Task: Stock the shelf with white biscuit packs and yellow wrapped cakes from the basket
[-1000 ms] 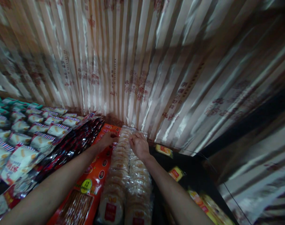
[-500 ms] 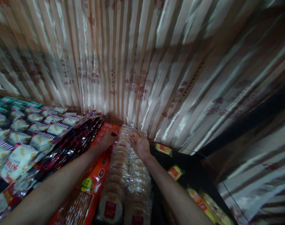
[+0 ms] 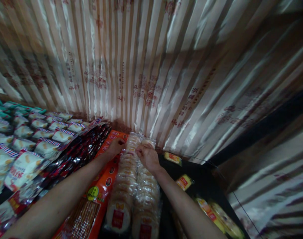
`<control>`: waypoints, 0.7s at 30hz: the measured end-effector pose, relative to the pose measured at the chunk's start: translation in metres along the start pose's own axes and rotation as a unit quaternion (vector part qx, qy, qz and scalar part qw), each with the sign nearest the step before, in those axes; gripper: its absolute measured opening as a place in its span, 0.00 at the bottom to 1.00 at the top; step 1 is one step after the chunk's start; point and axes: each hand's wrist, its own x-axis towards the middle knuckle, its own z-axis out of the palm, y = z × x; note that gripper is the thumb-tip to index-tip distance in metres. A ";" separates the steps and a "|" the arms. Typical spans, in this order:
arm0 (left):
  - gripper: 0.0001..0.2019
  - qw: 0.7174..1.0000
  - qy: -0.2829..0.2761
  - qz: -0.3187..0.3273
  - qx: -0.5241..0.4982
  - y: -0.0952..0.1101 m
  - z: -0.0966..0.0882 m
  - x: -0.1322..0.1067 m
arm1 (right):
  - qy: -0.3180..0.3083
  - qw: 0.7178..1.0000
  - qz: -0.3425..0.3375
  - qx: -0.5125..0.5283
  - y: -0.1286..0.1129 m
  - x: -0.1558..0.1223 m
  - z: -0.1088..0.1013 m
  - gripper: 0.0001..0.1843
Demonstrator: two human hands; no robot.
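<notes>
Both hands are at the far end of the clear cracker packs (image 3: 131, 186), two rows of round crackers in see-through wrap. Left hand (image 3: 115, 146) curls at their left edge, right hand (image 3: 148, 155) sits on top, fingers bent; gripping or not, cannot tell. Orange packs (image 3: 101, 186) lie just left, yellow packets (image 3: 183, 182) right.

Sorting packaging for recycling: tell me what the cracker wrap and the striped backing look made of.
Cracker wrap: likely thin clear plastic film, glossy; the round crackers show through. Striped backing: shiny sheet, satin cloth or plastic film, cannot tell which; bright streaks run along its folds.
</notes>
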 end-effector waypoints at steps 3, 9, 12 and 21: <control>0.08 1.000 0.012 -0.010 0.000 -0.001 -0.002 -0.003 | 0.011 1.000 0.005 -0.020 -0.004 -0.002 0.001 0.06; 0.12 0.999 -0.042 0.011 -0.018 -0.004 -0.005 -0.010 | 0.015 0.998 0.030 -0.048 -0.006 -0.002 0.002 0.09; 0.10 0.997 -0.069 0.030 -0.015 -0.004 -0.008 -0.013 | 0.015 0.998 0.035 -0.049 -0.005 -0.001 0.002 0.10; 0.03 0.997 -0.043 0.043 0.036 -0.002 -0.003 -0.019 | 0.035 0.994 0.095 -0.029 -0.010 -0.005 0.001 0.08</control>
